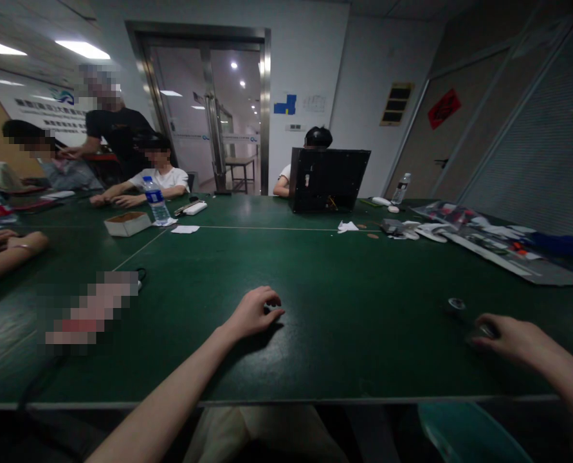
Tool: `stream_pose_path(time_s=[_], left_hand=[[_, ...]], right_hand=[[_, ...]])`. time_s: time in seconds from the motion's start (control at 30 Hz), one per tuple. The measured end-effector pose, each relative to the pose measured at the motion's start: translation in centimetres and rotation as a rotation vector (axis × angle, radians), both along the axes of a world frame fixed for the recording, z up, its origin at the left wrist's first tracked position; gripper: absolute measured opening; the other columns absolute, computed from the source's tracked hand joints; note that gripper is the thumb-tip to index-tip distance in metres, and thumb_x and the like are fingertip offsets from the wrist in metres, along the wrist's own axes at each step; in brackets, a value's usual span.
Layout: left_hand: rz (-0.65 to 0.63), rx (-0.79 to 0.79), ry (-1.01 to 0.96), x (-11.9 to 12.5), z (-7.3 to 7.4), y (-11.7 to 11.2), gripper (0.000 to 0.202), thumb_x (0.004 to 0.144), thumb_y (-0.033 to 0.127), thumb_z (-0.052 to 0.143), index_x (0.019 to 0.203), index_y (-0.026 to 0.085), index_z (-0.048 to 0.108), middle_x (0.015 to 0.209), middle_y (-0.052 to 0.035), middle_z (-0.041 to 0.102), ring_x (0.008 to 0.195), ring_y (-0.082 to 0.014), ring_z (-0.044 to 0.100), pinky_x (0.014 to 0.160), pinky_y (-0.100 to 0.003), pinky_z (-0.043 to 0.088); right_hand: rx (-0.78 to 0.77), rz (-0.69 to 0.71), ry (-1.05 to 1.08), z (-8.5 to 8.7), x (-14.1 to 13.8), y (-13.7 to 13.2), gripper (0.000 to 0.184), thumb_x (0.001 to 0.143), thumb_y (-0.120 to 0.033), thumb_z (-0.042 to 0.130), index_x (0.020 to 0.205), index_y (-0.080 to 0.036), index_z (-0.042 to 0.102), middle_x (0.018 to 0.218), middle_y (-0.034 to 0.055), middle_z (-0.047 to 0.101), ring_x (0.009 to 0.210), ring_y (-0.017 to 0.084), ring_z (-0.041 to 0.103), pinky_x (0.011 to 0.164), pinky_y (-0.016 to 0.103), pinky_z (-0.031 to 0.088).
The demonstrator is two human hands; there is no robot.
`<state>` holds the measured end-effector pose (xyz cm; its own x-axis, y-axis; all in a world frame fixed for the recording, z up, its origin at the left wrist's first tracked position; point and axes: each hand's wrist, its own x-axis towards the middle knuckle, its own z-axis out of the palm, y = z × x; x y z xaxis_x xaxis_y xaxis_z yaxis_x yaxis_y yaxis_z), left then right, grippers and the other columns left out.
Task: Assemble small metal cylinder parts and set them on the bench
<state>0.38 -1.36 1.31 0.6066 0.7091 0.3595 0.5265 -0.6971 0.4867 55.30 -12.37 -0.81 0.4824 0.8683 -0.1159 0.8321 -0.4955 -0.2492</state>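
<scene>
One small round thing (456,305) sits on the tabletop (344,283), not lifted yet; the left hand (253,314) curls, empty; the right hand (514,335) seems to hold a blurry thing (487,330).

The right hand (512,337) partly hides a small, blurred object (487,330).

Tons of bare green tabletop (344,276) between the left hand (254,313) and right hand (503,337), with a wide lane forward until you hit the crumpled tissue (347,226) and black case (329,177). Small round thing (456,305) sits near the right hand; littered grey board (551,274) blocks far right.
</scene>
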Motion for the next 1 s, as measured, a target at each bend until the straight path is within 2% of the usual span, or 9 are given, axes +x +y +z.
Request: stream_pose_path(time_s=[0.13,0.23,0.3,0.4,0.53,0.6,0.77,1.0], left_hand=[[0.008,-0.004,0.005,0.1,0.1,0.0,0.013,0.080,0.029,0.059,0.081,0.017,0.063,0.078,-0.0038,0.059,0.074,-0.0156,0.054,0.068,-0.027,0.042],[0.016,-0.001,0.004,0.0,0.2,0.0,0.013,0.081,0.029,0.058,0.080,0.017,0.063,0.079,-0.0039,0.060,0.074,-0.0157,0.054,0.068,-0.027,0.042],[0.023,0.002,0.002,-0.1,0.3,0.1,0.012,0.081,0.028,0.057,0.079,0.017,0.063,0.078,-0.0037,0.060,0.073,-0.0154,0.054,0.067,-0.026,0.042],[0.047,0.012,-0.009,-0.3,0.3,0.3,0.011,0.082,0.025,0.056,0.079,0.017,0.063,0.077,-0.0033,0.060,0.072,-0.0152,0.054,0.066,-0.025,0.042],[0.095,0.008,-0.042,-0.5,0.1,0.7,0.013,0.084,0.021,0.050,0.082,0.017,0.063,0.077,-0.0038,0.062,0.072,-0.0155,0.055,0.066,-0.025,0.042],[0.113,-0.003,-0.075,-0.5,-0.1,0.9,0.017,0.085,0.019,0.046,0.084,0.017,0.063,0.080,-0.0046,0.063,0.073,-0.0160,0.056,0.068,-0.026,0.042],[0.146,-0.012,-0.123,-0.6,-0.3,1.2,0.023,0.089,0.022,0.040,0.087,0.017,0.062,0.081,-0.0043,0.064,0.074,-0.0162,0.057,0.068,-0.026,0.042],[0.123,-0.046,-0.100,-0.7,0.4,0.6,0.026,0.092,0.032,0.039,0.091,0.018,0.060,0.084,-0.0036,0.063,0.077,-0.0166,0.056,0.071,-0.026,0.043]], right_hand=[[0.139,0.393,0.152,4.9,-12.7,0.3,0.039,0.069,-0.044,0.056,0.101,-0.023,0.062,0.101,0.0086,0.067,0.091,0.028,0.063,0.080,0.038,0.048],[0.203,0.694,0.303,7.4,-21.4,1.4,0.036,0.075,-0.039,0.057,0.107,-0.025,0.058,0.110,0.0058,0.064,0.099,0.025,0.059,0.085,0.037,0.046],[0.231,0.845,0.384,7.8,-25.7,2.6,0.038,0.075,-0.035,0.060,0.111,-0.024,0.056,0.109,0.0051,0.064,0.096,0.023,0.060,0.084,0.037,0.046],[0.269,1.024,0.475,6.9,-30.1,5.3,0.045,0.074,-0.028,0.064,0.116,-0.023,0.051,0.104,0.0046,0.066,0.092,0.020,0.060,0.081,0.033,0.046],[0.307,1.188,0.510,4.9,-33.7,8.8,0.055,0.071,-0.020,0.064,0.122,-0.023,0.045,0.101,0.0033,0.066,0.088,0.018,0.061,0.079,0.029,0.045],[0.307,1.225,0.494,4.0,-34.8,9.9,0.061,0.069,-0.019,0.065,0.125,-0.024,0.042,0.097,0.0014,0.066,0.084,0.017,0.061,0.076,0.028,0.045],[0.361,1.180,0.552,1.9,-36.0,10.3,0.067,0.068,-0.016,0.062,0.129,-0.025,0.034,0.089,-0.0004,0.064,0.075,0.016,0.060,0.068,0.025,0.044],[0.423,1.089,0.573,0.3,-36.4,9.5,0.063,0.071,-0.019,0.062,0.128,-0.023,0.035,0.100,0.0042,0.063,0.085,0.019,0.060,0.076,0.028,0.043]])
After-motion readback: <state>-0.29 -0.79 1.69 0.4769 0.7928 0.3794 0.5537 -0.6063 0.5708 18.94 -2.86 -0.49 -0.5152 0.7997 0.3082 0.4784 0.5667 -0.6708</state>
